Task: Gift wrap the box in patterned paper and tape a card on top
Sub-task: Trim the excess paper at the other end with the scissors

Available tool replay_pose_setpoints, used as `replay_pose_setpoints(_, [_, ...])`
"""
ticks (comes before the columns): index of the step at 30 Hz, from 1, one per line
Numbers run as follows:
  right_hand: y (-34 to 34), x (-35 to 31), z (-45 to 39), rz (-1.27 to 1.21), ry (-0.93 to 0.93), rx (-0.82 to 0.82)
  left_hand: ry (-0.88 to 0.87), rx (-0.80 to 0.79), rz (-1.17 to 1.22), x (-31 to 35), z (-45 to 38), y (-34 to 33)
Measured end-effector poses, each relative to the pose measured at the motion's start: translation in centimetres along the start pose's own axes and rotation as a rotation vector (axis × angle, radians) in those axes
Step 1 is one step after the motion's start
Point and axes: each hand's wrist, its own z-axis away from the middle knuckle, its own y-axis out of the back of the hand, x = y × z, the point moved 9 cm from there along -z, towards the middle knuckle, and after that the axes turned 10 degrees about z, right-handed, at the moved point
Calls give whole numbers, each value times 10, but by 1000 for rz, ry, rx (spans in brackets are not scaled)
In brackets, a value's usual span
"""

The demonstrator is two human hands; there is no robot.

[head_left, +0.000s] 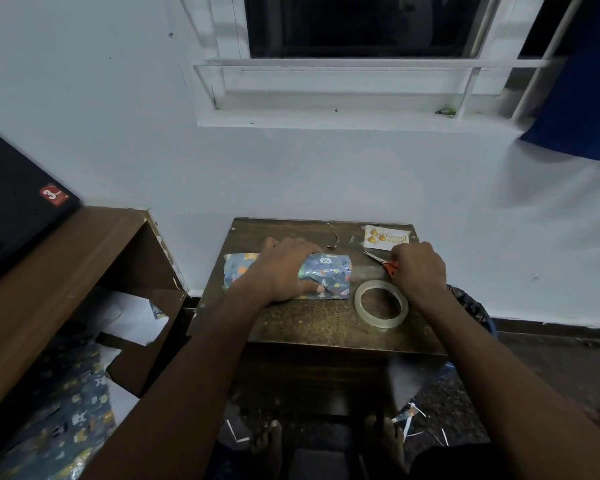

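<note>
The box [329,275], covered in blue patterned paper, lies on the small dark wooden table [312,323]. My left hand [284,268] lies over its middle, fingers across the top and thumb on the near side, holding the paper down. My right hand [418,268] grips the orange handles of the scissors [381,261], whose blades point back left on the table. A roll of clear tape [381,304] lies flat just right of the box. The card [386,238], white with gold shapes, sits at the table's back right corner.
A short piece of string [332,237] lies at the table's back. To the left stands a brown shelf unit [59,271] with a dark screen [18,202] on it. Leftover patterned paper [70,424] lies on the floor at left. Paper scraps [409,420] and my feet are below.
</note>
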Motion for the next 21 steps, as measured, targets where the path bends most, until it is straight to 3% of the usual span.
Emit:
replay_pose_setpoints(4, [-2,-2,0,107,26,-36,21,71,203,-12,6,11])
replay_pose_setpoints(10, [-7,8,1,-34,0,-101,19,164,326,-19,14,30])
replay_pose_setpoints(13, [6,10,-1,-307,-4,-106,-11,226,285,-17,16,37])
replay_pose_setpoints(17, [19,-12,17,-1039,5,-282,-65,298,35,-2,15,40])
replay_pose_setpoints(21, [15,-37,40,-1328,42,-506,-35,168,-134,-7,12,12])
